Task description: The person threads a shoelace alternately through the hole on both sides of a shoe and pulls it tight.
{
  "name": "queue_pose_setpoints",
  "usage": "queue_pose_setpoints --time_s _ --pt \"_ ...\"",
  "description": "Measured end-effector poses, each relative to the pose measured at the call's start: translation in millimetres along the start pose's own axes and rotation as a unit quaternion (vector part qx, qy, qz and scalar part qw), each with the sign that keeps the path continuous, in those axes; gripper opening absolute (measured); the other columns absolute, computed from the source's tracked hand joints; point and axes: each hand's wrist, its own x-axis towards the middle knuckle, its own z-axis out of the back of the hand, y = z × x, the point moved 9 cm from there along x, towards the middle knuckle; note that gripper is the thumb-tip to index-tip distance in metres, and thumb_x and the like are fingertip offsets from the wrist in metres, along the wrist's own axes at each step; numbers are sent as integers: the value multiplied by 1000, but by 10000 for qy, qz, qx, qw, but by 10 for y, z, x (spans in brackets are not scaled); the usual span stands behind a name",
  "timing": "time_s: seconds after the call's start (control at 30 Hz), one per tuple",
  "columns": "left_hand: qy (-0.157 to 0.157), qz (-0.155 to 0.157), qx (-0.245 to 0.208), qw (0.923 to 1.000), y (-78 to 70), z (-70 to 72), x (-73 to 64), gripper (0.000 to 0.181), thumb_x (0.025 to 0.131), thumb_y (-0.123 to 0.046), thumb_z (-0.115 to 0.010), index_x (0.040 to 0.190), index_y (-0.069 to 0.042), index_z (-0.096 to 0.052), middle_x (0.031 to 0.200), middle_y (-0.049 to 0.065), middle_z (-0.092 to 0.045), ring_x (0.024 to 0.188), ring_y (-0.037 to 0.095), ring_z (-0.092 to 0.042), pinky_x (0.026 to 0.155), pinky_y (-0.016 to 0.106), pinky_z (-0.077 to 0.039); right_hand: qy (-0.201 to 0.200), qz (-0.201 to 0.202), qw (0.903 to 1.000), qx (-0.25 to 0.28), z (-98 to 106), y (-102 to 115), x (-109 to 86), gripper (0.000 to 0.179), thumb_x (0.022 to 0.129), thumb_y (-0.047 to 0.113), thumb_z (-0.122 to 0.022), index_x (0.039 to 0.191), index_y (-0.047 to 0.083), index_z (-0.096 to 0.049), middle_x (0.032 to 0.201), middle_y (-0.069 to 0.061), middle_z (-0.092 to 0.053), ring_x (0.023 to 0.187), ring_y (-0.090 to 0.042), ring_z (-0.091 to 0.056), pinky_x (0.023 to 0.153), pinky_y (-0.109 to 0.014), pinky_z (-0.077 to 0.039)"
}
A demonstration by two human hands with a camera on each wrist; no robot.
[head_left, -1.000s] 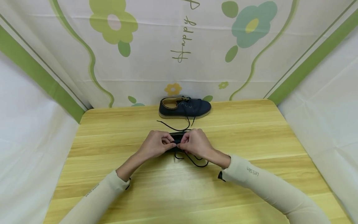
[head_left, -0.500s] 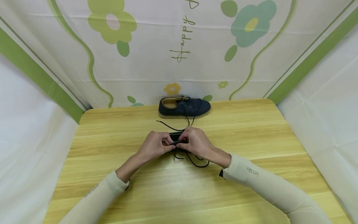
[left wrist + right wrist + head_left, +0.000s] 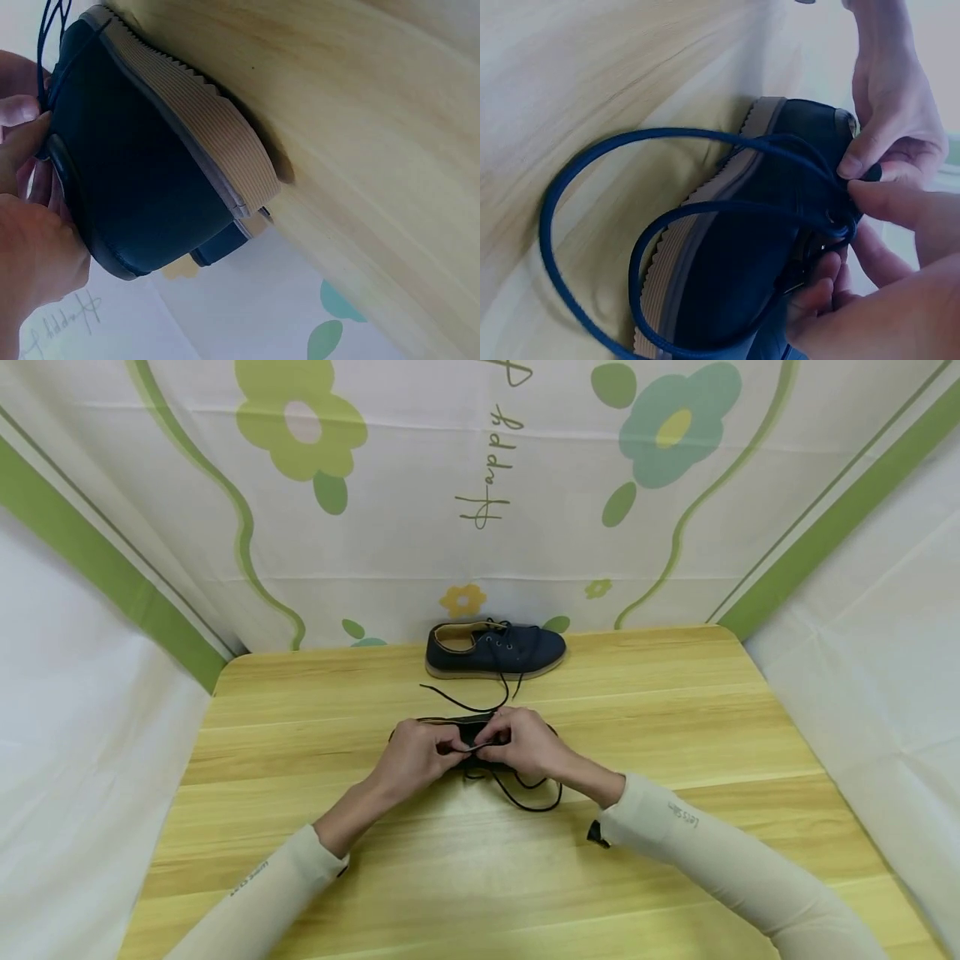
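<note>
A dark navy lace-up shoe (image 3: 142,157) with a tan ribbed sole is on the table, under both hands in the head view. My left hand (image 3: 416,752) pinches the near edge of its opening between thumb and fingers. Close beside it, my right hand (image 3: 525,743) pinches the same edge by the eyelets, its thumb almost meeting the left thumb in the right wrist view. Loose dark laces (image 3: 547,217) loop out over the shoe's side. The hands hide much of the shoe in the head view.
A matching navy shoe (image 3: 525,647) lies behind, against the flower-printed curtain (image 3: 375,527), its toe to the right. One of its laces (image 3: 461,702) trails toward the front. White cloth walls flank the wooden table (image 3: 465,868).
My right hand's fingers shifted up, then back down along the edge of the opening. A pale edge now shows between the fingertips, and dark edges show beyond both hands.
</note>
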Motion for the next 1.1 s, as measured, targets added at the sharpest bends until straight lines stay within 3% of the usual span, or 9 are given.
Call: queue_pose_setpoints --time_s 0.1,0.2,0.3,0.5,0.67,0.73,0.87,1.1 --pt "-20 49 -55 10000 8 4 4 15 83 -3 -90 81 -15 -81 81 -3 -79 73 10 -74 65 22 -57 233 -437 9972 567 -21 -95 9 13 95 10 -79 106 8 -84 102 -2 -73 84 -13 -59 74 -27 -50" --pt "24 163 -179 9997 27 -4 5 14 84 -3 -89 82 -14 -81 83 -1 -80 74 11 -75 65 22 -57 332 -914 9883 1172 -52 -190 7 14 98 14 -75 108 8 -84 108 -2 -75 93 -14 -64 82 -29 -53" --pt "60 252 -269 9993 47 -14 7 13 85 -3 -89 83 -13 -81 84 1 -80 74 10 -75 64 21 -57 284 -1089 9829 1454 -58 -219 14 14 100 18 -75 107 9 -84 108 -3 -76 94 -15 -66 83 -30 -54" --pt "126 512 -457 9976 101 -29 10 11 85 -3 -89 84 -11 -82 84 1 -80 73 8 -72 64 20 -56 92 -725 9900 1208 -7 -142 66 9 100 15 -75 100 9 -82 101 -3 -74 81 -18 -63 73 -28 -52" --pt "163 825 -593 9947 181 -32 23 12 84 -4 -89 82 -11 -81 81 1 -79 69 5 -70 61 21 -56 3 -497 9922 1139 55 -98 107 10 103 12 -71 101 6 -79 102 -5 -74 90 -16 -66 83 -31 -55" --pt "176 897 -611 9939 205 -32 25 11 84 -4 -89 82 -11 -81 79 0 -78 68 4 -68 60 21 -56 50 -514 9896 1345 68 -104 120 12 105 12 -68 103 5 -77 105 -6 -75 97 -17 -69 91 -35 -57" --pt "231 964 -633 9931 221 -37 28 11 85 -5 -89 81 -11 -80 77 -1 -77 66 3 -67 60 21 -55 129 -587 9812 1836 112 -116 120 15 109 14 -61 110 4 -73 108 -7 -78 105 -20 -71 93 -38 -56" --pt "314 1045 -668 9918 241 -67 32 11 86 -6 -88 81 -11 -80 76 -3 -76 65 1 -66 60 22 -55 -49 -642 9656 2518 279 -128 113 19 111 11 -57 114 -4 -67 107 -14 -78 105 -26 -74 94 -39 -60"
